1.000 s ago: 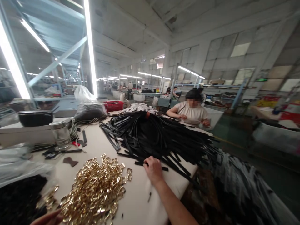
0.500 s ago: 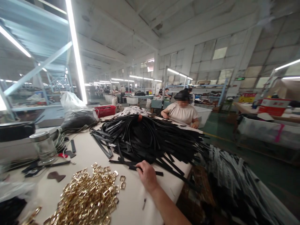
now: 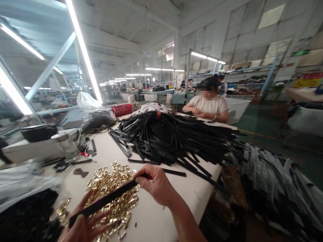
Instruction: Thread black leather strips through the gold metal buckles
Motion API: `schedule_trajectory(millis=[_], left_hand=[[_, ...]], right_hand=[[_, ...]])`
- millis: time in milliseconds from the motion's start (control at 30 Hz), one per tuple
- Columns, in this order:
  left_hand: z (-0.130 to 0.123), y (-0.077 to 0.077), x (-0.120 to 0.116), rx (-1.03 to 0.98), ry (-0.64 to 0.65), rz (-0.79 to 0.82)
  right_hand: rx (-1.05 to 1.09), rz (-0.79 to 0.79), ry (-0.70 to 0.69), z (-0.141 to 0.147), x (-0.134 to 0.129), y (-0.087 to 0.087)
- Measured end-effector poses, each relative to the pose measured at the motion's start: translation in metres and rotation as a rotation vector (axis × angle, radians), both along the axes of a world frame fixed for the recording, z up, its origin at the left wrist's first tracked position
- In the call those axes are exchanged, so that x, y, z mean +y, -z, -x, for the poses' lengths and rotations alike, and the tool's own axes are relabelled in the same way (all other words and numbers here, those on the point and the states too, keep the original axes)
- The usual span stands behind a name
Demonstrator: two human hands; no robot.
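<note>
A flat black strap point(image 3: 111, 198) is stretched slantwise between my two hands, above a heap of gold buckles point(image 3: 123, 208). My right hand point(image 3: 155, 181) pinches its upper end between thumb and fingers. At the lower left, my left hand point(image 3: 84, 218) has its thumb on the other end, the strap lying across the fingers, which are partly spread and a little blurred. Just beyond my hands lies a large pile of black straps point(image 3: 161, 141), part of it looped under an orange-brown band point(image 3: 158, 115). A single strap point(image 3: 174, 172) rests on the table behind my right hand.
A glass jar point(image 3: 66, 146), a brown scrap point(image 3: 80, 172) and cords stand or lie on the left of the table point(image 3: 151, 215). Plastic bags flank that side. A co-worker point(image 3: 208, 104) sits across the pile. More wrapped straps point(image 3: 267, 178) hang at the right edge.
My right hand has lifted a black strap from beside the pile and moved it left over the buckles. My left hand has come into view at the strap's other end. The view has shifted.
</note>
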State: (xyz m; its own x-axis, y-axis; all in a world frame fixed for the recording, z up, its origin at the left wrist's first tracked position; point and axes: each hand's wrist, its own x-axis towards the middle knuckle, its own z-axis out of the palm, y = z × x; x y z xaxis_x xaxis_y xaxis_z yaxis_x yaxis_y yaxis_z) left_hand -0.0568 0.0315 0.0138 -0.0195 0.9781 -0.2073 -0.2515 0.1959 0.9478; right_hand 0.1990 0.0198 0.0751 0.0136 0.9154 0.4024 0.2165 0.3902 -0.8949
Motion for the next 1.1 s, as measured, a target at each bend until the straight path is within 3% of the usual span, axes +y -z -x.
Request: schedule_trajectory(millis=[100, 200, 333, 433, 600, 700, 833, 1100], left_hand=[[-0.019, -0.008, -0.009, -0.059, -0.008, 0.019], [-0.025, -0.004, -0.014, -0.052, 0.024, -0.009], [-0.022, -0.002, -0.014, -0.054, 0.085, 0.032], [-0.017, -0.005, -0.012, -0.092, 0.106, 0.081], [-0.015, -0.003, -0.013, -0.087, 0.168, 0.072], [-0.018, 0.002, -0.016, -0.051, 0.221, 0.048], [-0.021, 0.006, -0.019, -0.047, 0.266, 0.031], [-0.025, 0.004, -0.021, -0.115, 0.305, 0.018]], right_hand=[[0.046, 0.077, -0.045, -0.002, 0.004, 0.022], [0.090, 0.145, -0.103, -0.011, 0.011, 0.045], [0.073, 0.224, -0.132, -0.022, 0.020, 0.059], [-0.059, 0.232, -0.097, -0.025, 0.020, 0.059], [-0.400, -0.029, 0.095, -0.017, 0.015, 0.053], [-0.448, -0.090, -0.026, -0.001, 0.007, 0.049], [-0.389, 0.046, -0.185, 0.021, -0.004, 0.046], [-0.350, 0.046, -0.233, 0.040, -0.010, 0.045]])
